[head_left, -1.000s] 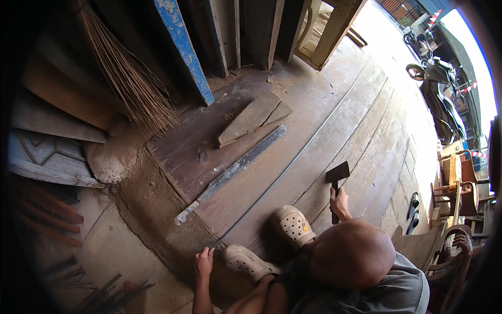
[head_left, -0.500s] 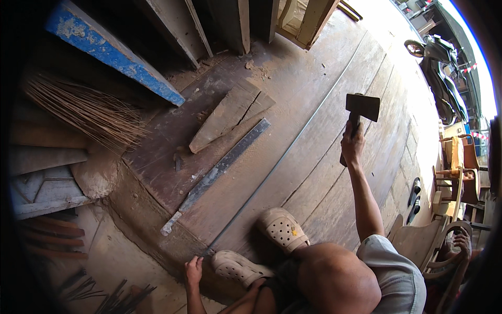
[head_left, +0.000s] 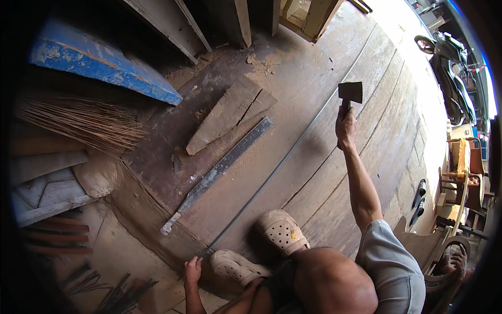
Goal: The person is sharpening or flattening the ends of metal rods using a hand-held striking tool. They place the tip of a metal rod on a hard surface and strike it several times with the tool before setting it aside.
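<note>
My right hand [head_left: 346, 128] is wrapped round the handle of a hatchet [head_left: 351, 92] with a broad, dark head. The arm reaches forward, holding the hatchet raised over the floor. A long, thin grey metal rod [head_left: 293, 150] lies slantwise across the boards, from near my feet to the far right. At its near end my left hand [head_left: 193, 269] is closed in a pinch, low by the shoe; the exact contact at the fingertips is hard to see. My beige clogs [head_left: 283, 231] stand beside the rod's near end.
Left of the rod lie a flat, worn metal bar [head_left: 219, 172] and a cracked wooden block [head_left: 232, 112]. A twig broom [head_left: 89, 123] and a blue-painted plank [head_left: 104, 65] are farther left. Chairs [head_left: 467, 172], another person's hand [head_left: 459, 260] and a motorbike [head_left: 448, 73] are at right.
My right hand has swung the hatchet a little forward and left, and its head has turned. The left hand stays at the rod's near end. The view has shifted slightly.
</note>
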`<state>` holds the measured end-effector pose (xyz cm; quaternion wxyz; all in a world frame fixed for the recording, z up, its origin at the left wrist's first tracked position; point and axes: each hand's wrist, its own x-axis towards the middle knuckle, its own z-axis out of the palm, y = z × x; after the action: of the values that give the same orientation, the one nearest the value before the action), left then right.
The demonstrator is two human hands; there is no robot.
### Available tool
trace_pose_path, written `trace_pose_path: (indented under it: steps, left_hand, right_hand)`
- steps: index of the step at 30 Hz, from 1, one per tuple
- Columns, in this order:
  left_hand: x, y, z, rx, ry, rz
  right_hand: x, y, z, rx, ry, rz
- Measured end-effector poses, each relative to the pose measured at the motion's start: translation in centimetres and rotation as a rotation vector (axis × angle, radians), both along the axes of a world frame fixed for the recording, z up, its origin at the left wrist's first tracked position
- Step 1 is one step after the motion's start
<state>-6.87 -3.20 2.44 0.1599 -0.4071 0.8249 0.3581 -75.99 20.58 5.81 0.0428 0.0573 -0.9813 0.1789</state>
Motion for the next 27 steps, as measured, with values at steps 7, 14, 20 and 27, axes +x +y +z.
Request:
trace_pose_path:
  steps: [7,14,20,27]
  left_hand:
    - [1.4,-0.2,-0.6,0.011,0.082,0.02]
    - [1.3,0.4,1.0,0.071,-0.014,0.086]
    - [0.2,1.4,2.2,0.011,0.25,0.307]
    - [11.1,-0.7,4.7,-0.104,0.031,0.508]
  right_hand:
    - [1.5,1.0,-1.8,0.11,-0.163,0.08]
    - [20.0,7.1,-1.3,0.016,-0.267,-0.015]
    - [26.5,10.4,0.5,0.026,-0.37,0.03]
    - [27.1,10.8,-0.6,0.093,-0.318,0.058]
